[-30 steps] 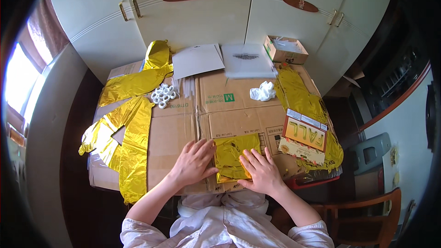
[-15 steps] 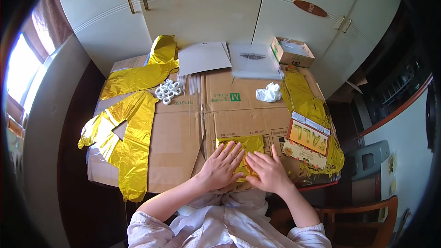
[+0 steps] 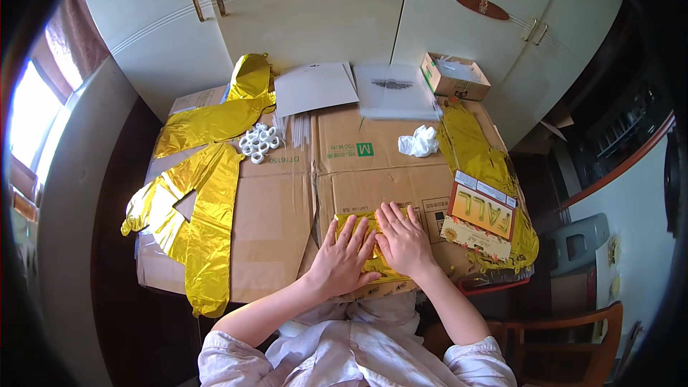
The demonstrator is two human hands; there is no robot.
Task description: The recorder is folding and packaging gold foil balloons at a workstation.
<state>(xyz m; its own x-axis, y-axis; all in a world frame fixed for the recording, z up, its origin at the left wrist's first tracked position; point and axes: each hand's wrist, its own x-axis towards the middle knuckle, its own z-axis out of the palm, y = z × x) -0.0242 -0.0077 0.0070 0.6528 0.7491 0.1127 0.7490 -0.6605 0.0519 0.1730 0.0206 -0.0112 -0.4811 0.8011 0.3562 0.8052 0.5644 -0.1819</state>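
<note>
Close to the table's near edge lies a folded gold foil balloon [image 3: 378,266], a flat packet mostly covered by my hands. My left hand [image 3: 340,256] rests flat on its left half, fingers stretched out and slightly spread. On its upper right part lies my right hand [image 3: 405,241], palm down with fingers extended. Neither hand grips anything. Just right of them is a printed card [image 3: 481,209] with a balloon picture, lying partly over more gold foil balloons [image 3: 469,136].
Flattened cardboard [image 3: 269,236] covers the table. Large gold foil balloons [image 3: 211,222] spread over the left side. Farther back are white ribbon rolls [image 3: 259,143], clear straws [image 3: 301,130], grey-white sheets [image 3: 315,89], clear plastic bags [image 3: 394,93], crumpled white tissue [image 3: 418,142] and an open box [image 3: 456,77].
My right hand has slid up and left across the folded foil, its fingers now pointing away from me. My left hand stays nearly in place, flat on the foil.
</note>
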